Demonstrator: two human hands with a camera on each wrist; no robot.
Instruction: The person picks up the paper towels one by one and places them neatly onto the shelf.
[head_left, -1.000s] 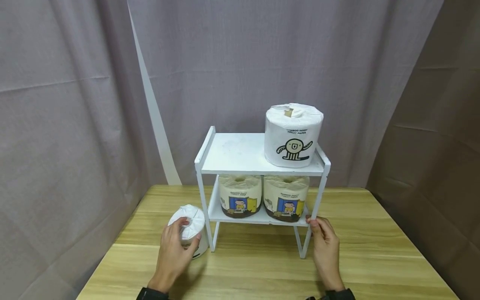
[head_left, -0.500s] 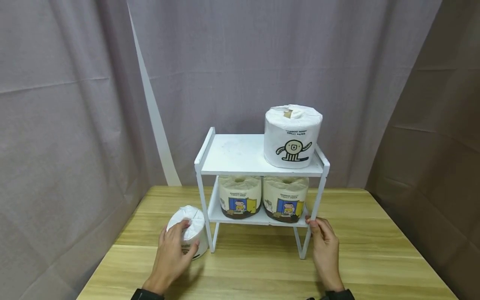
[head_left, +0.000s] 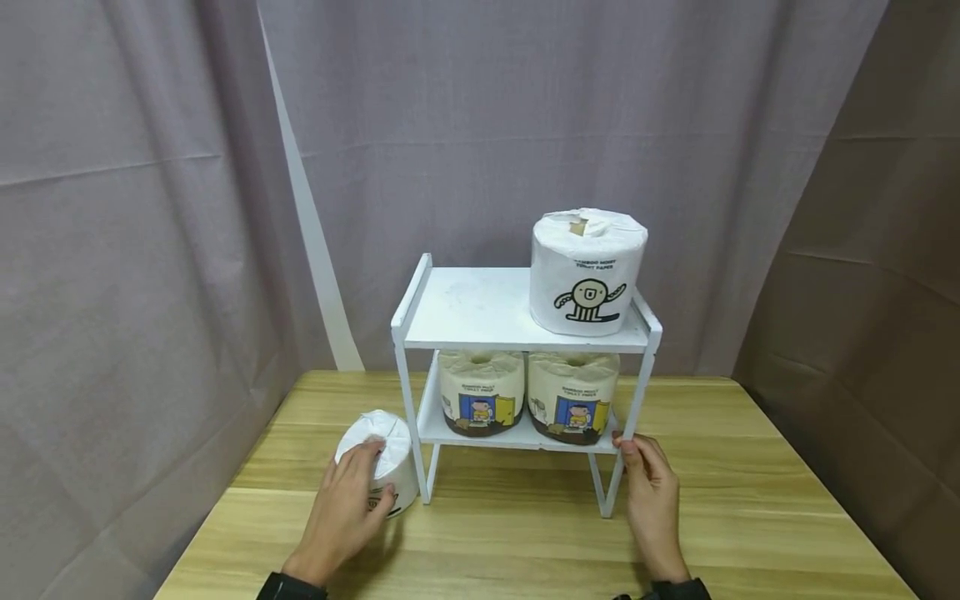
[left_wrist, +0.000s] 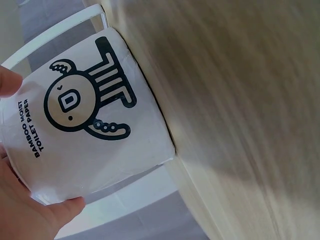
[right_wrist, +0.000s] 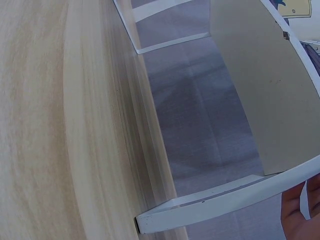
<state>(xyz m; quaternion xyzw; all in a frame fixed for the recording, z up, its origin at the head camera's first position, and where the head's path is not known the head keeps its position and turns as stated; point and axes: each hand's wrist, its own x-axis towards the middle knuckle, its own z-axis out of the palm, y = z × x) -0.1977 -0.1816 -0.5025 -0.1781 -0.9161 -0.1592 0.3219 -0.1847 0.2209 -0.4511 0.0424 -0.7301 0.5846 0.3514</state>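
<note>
A white-wrapped toilet roll [head_left: 393, 471] stands upright on the table, close beside the rack's left legs. My left hand [head_left: 341, 508] rests over its near left side, fingers lying on the top and thumb by the front. In the left wrist view the roll's printed front [left_wrist: 75, 100] shows, with a fingertip [left_wrist: 72, 207] against its side. My right hand [head_left: 652, 496] pinches the front right leg of the white two-tier rack [head_left: 472, 308] between thumb and fingers. In the right wrist view only part of that hand [right_wrist: 302, 207] shows beyond the rack's leg.
Two cream toilet rolls, a left one [head_left: 482, 396] and a right one [head_left: 573, 398], stand on the lower shelf. A larger-looking white roll [head_left: 587, 275] stands at the right of the upper shelf. Behind the wooden table [head_left: 525, 550] hangs a grey curtain [head_left: 465, 150].
My left hand has drawn slightly back towards me and left, its fingers shifting from the roll's top centre. The roll and the right hand stay about where they were.
</note>
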